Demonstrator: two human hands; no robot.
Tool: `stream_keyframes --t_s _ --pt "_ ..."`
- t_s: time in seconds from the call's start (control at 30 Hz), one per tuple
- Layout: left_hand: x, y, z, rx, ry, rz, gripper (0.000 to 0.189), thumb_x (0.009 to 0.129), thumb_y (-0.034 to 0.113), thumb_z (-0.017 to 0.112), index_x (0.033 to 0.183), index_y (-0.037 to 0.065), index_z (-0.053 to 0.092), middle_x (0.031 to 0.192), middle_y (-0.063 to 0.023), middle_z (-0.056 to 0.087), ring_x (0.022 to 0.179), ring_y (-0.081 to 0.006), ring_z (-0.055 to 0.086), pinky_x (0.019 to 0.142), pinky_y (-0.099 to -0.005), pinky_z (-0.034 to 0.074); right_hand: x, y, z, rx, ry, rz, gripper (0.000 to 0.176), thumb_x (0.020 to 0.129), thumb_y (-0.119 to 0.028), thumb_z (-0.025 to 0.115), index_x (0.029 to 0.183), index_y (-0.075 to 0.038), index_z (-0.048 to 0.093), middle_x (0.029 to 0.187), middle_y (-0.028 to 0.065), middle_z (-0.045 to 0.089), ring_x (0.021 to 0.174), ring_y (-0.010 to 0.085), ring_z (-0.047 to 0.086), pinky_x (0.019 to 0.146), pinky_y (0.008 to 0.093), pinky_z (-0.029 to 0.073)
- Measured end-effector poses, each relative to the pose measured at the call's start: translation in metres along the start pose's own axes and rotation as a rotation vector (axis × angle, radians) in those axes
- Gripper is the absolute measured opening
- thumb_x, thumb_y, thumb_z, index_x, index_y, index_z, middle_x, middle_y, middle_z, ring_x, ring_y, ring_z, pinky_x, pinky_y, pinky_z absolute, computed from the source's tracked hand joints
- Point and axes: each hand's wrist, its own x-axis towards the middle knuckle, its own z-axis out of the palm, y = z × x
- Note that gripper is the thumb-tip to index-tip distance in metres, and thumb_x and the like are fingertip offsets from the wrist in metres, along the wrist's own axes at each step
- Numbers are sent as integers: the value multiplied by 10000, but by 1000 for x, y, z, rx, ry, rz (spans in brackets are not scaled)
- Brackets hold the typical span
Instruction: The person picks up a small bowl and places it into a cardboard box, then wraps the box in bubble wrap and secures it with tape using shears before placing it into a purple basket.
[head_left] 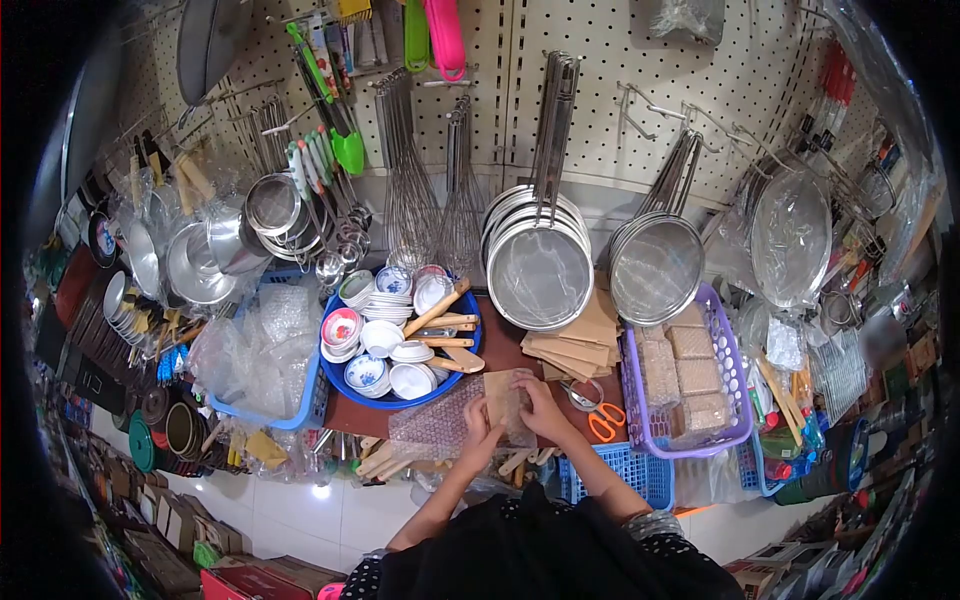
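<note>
A small piece of brown cardboard (498,397) lies over a sheet of bubble wrap (430,425) at the front edge of the reddish-brown table. My left hand (481,432) grips the cardboard's left side, its fingers bent against it. On the right, my right hand (541,411) holds bubble wrap against the cardboard with curled fingers. Orange-handled scissors (604,420) and a roll of clear tape (578,396) lie just right of my right hand. Behind the hands sits a stack of brown cardboard pieces (570,350).
A blue tub (385,403) of small bowls and wooden-handled tools stands left of centre. Beyond it is a blue basket (315,395) of bubble wrap. A purple basket (745,400) with wrapped bundles stands right. Strainers (541,278) and whisks (408,200) hang behind.
</note>
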Motion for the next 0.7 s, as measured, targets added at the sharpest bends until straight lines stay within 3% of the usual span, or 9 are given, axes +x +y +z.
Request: stream_keyframes --t_s 0.03,0.13,0.2,0.3,0.4,0.43,0.53,0.63,0.7 --pt "2 5 5 -67 122 -46 694 803 186 700 1340 -53 330 1333 -256 385 1320 -367 330 1089 -428 282 -1 -3 -2 22 -20 19 530 677 74 580 1187 -56 515 1299 166 491 1262 352 422 1053 409 335" --pt "7 35 5 243 43 43 739 798 141 706 1359 -79 279 1281 -285 408 1265 -395 379 1079 -422 306 -3 -10 -7 82 -76 84 554 672 75 580 1204 -55 502 1312 163 486 1270 349 416 1060 403 327" --pt "8 30 7 274 8 -12 746 802 126 698 1369 -95 266 1303 -294 406 1258 -418 391 1070 -419 322 -2 -10 -11 120 -113 136 567 676 87 566 1220 -56 493 1318 162 483 1272 346 419 1062 403 324" --pt "7 19 12 291 15 -49 758 803 102 686 1393 -96 253 1345 -308 396 1261 -443 400 1061 -419 338 6 12 -15 122 -40 -9 576 699 110 536 1248 -55 483 1329 169 476 1284 342 415 1056 393 339" --pt "4 8 14 238 5 -68 765 800 83 677 1412 -88 252 1377 -313 389 1282 -434 401 1062 -409 342 17 20 -20 75 -31 104 581 706 137 505 1256 -47 477 1335 171 470 1291 344 418 1047 377 356" --pt "3 6 14 211 -7 -75 766 798 78 675 1417 -86 253 1386 -314 388 1291 -426 401 1064 -404 341 25 20 -23 -8 13 -6 577 719 129 505 1266 -50 475 1314 177 494 1292 342 425 1027 370 387" --pt "2 5 15 196 -3 -86 759 796 71 671 1419 -83 265 1377 -311 411 1283 -413 421 1062 -392 347 41 19 -25 -85 -27 21 527 734 87 548 1236 -70 515 1282 177 526 1179 339 527 941 374 452" --pt "3 4 14 182 -20 -88 770 797 79 675 1422 -84 257 1369 -312 422 1273 -414 433 1056 -389 354 60 22 -27 -234 -241 93 445 760 27 598 1189 -87 560 1241 176 549 1031 333 601 838 387 495" --pt "2 0 15 156 -8 -92 775 799 82 675 1426 -83 251 1368 -316 419 1269 -417 436 1051 -388 359 67 21 -23 -284 -196 -6 389 768 -3 622 1146 -81 573 1180 169 563 944 331 617 794 396 502"
